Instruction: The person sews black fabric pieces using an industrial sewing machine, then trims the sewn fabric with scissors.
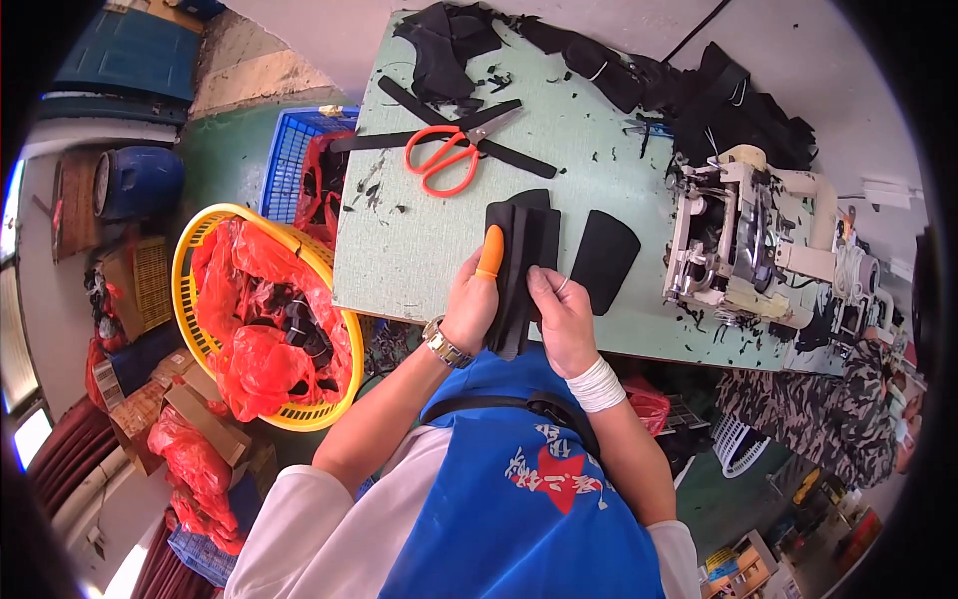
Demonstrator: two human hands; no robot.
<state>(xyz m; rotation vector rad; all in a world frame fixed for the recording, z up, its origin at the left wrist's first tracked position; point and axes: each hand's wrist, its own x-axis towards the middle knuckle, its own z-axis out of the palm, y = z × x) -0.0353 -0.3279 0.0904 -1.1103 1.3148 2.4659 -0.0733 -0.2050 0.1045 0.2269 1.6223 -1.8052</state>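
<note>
Several dark fabric pieces (516,265), layered together, are held over the table's near edge. My left hand (469,307) is closed around their left side, an orange finger cover on its thumb lying along the top. With thumb and fingers, my right hand (566,324) pinches the right side of the same pieces; its other fingers curl underneath. Just to the right lies a separate flared black piece (606,258), flat on the table. Farther off, orange-handled scissors (446,160) rest partly spread across black strips (519,158).
A cream sewing machine (733,235) stands on the right of the pale green table (399,255). Black scraps (444,50) line its far edge. A yellow basket (339,374) with red bags and a blue crate (286,150) stand left. A person in camouflage (823,424) is at right.
</note>
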